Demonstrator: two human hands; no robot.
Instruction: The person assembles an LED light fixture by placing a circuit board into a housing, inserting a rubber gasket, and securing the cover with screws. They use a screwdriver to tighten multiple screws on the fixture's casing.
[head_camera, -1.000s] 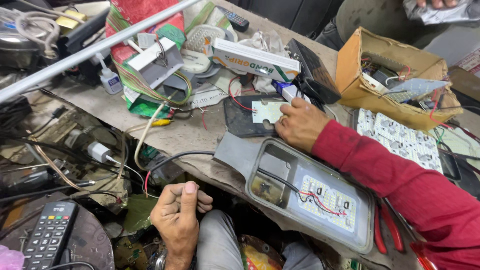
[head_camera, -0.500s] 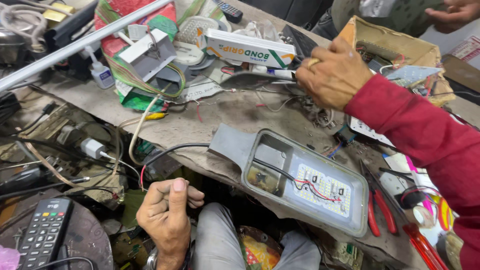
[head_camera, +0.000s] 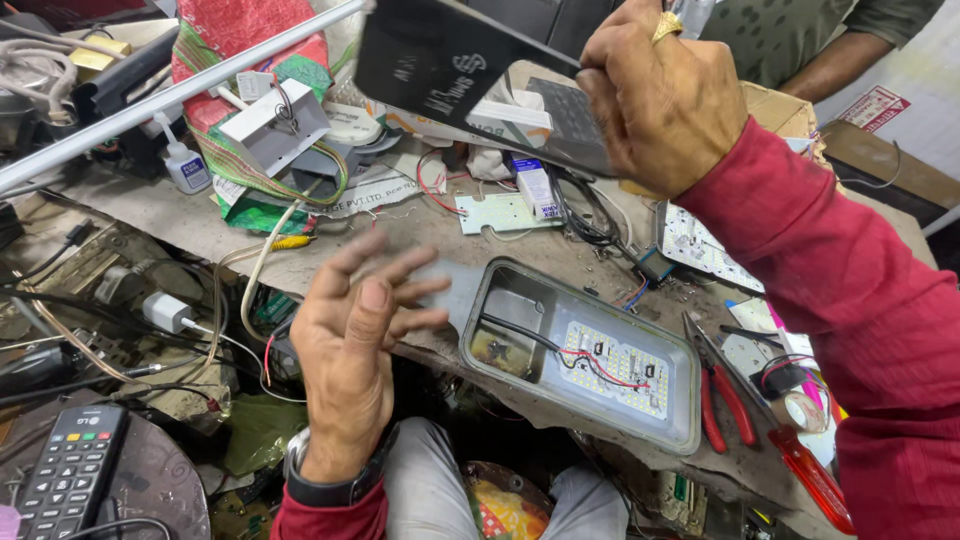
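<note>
My right hand (head_camera: 660, 95) is raised above the bench and grips a flat black panel (head_camera: 440, 55) by its right end; the panel is tilted and held in the air. My left hand (head_camera: 355, 345) hovers open with fingers spread, in front of the bench edge, just left of a grey light housing (head_camera: 590, 350). The housing lies open on the bench and shows a white LED board (head_camera: 620, 365) with red and black wires.
The bench (head_camera: 150, 215) is crowded: a white tube (head_camera: 150, 105), glue bottle (head_camera: 185, 165), small white circuit strip (head_camera: 500, 212), red-handled pliers (head_camera: 725, 395), red screwdriver (head_camera: 810, 475), cardboard box (head_camera: 775, 110). A remote control (head_camera: 70, 470) lies lower left. Another person's arm (head_camera: 850, 60) is at the back right.
My right hand lifted the black panel off the bench and brought it up toward the camera. My left hand rose from my lap and opened its fingers.
</note>
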